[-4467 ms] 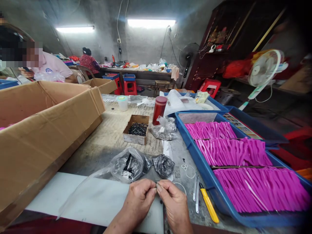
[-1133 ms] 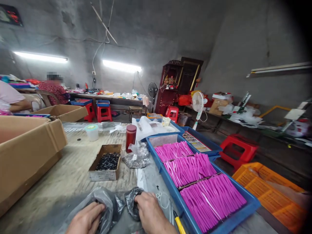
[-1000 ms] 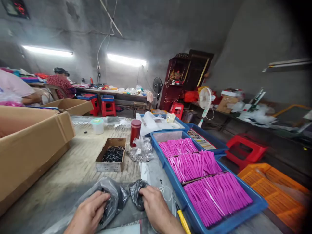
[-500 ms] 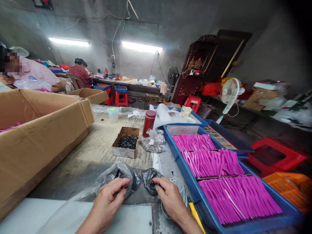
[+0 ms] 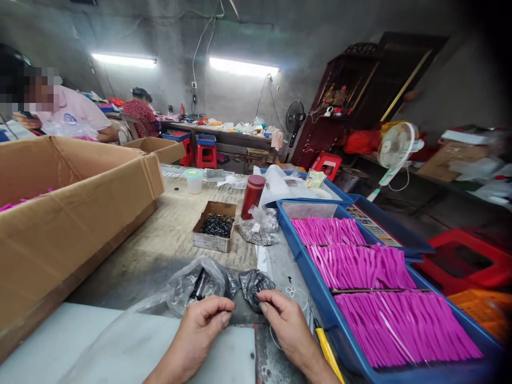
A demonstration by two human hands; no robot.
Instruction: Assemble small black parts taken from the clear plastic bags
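My left hand [image 5: 205, 328] is closed in a pinch in front of a clear plastic bag [image 5: 188, 288] with dark pieces inside. Anything between its fingertips is too small to make out. Just to the right, my right hand [image 5: 287, 322] pinches thumb and forefinger together at the near edge of a small dark plastic bag [image 5: 253, 282]. I cannot tell what, if anything, those fingers hold. Both bags lie on a dark patch of the worktable, behind a pale board [image 5: 224, 354].
A blue tray [image 5: 326, 314] of magenta strips [image 5: 404, 325] stands on the right, a yellow-handled tool [image 5: 328, 354] beside it. Farther back are a small box of black pieces [image 5: 212, 242], a red canister [image 5: 253, 194] and a tub [image 5: 194, 184]. A large carton [image 5: 80, 234] borders the left. Two people sit beyond.
My left hand has drawn back from the clear bag's mouth and moved right, closer to my right hand. My right fingertips have shifted slightly at the dark bag. The whole view has moved a little.
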